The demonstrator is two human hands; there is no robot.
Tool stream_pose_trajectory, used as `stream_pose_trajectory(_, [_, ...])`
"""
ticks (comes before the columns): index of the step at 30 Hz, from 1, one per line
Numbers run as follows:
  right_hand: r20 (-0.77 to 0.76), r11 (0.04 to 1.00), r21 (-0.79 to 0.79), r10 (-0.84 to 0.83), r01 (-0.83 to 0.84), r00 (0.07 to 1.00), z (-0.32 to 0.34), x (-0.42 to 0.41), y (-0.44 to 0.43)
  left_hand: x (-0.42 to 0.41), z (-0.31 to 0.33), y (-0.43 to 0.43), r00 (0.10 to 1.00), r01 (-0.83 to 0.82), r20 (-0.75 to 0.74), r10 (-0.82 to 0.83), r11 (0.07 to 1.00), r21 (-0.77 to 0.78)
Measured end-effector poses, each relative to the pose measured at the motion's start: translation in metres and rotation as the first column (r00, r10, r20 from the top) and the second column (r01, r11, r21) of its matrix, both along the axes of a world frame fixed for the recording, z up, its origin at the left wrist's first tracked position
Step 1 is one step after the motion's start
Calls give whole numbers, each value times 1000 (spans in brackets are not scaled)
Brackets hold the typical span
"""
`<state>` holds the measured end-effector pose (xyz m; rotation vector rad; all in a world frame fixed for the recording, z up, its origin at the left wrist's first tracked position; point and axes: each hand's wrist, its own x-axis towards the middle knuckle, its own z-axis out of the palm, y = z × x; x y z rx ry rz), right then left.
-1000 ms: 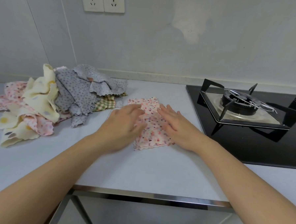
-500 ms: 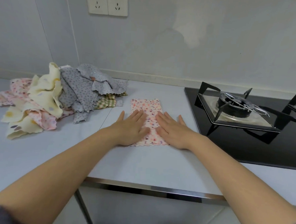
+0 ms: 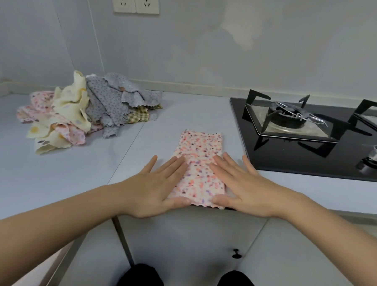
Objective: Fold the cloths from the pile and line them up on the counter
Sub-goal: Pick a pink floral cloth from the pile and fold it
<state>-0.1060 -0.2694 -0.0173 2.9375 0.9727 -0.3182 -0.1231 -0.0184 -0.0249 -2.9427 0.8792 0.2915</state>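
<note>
Head view: your left hand (image 3: 157, 185) and right hand (image 3: 244, 185) both lie flat with straight fingers, gripping nothing, and press on the folded cloth (image 3: 200, 163). The left covers its left edge and the right its right edge, with each thumb at the near hem. The cloth is a long pink speckled strip on the counter (image 3: 50, 179), its near hem right at the front edge and its far end pointing toward the wall. Your hands cover its two near corners, so you cannot tell how the layers line up there. Just to its right sits the black hob (image 3: 291, 161), whose front left corner is close to your right little finger. It carries a burner (image 3: 289, 117) under a black pan stand and a metal knob (image 3: 376, 157) near its front. The picture's right side cuts the hob off, leaving only a sliver of a second pan stand. The pile (image 3: 86, 113) lies toward the counter's back left, well apart from the cloth. It holds yellow, grey, pink and checked cloths so overlapped that you cannot count them. Two wall sockets (image 3: 136, 0) above the pile are cut off at the top. Below the front edge you see a cabinet knob (image 3: 236, 253) and two dark shoes (image 3: 141, 278), cropped at the bottom.
</note>
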Motion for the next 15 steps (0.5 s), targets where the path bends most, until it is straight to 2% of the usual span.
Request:
stream_pose_trajectory(3, [71, 997, -21, 76, -74, 995, -7, -15, -6, -15, -4, 2, 995, 34, 89, -39, 998, 54])
stream_pose_trajectory(5, [230, 988, -2, 151, -155, 961, -18, -15, -7, -21, -11, 1, 950, 95, 298, -90, 995, -2])
stream_pose_trajectory(8, [399, 963, 66, 215, -262, 892, -28, -15, -4, -21, -16, 0, 861, 258, 476, -177, 960, -109])
stream_pose_trajectory(12, [465, 939, 88, 257, -333, 847, -35, -14, -4, -12, -11, 7, 822, 399, 495, -282, 905, -147])
stream_pose_trajectory(15, [457, 920, 156, 254, -359, 852, -41, -10, -9, -4, -11, 15, 845, 417, 466, -262, 869, -268])
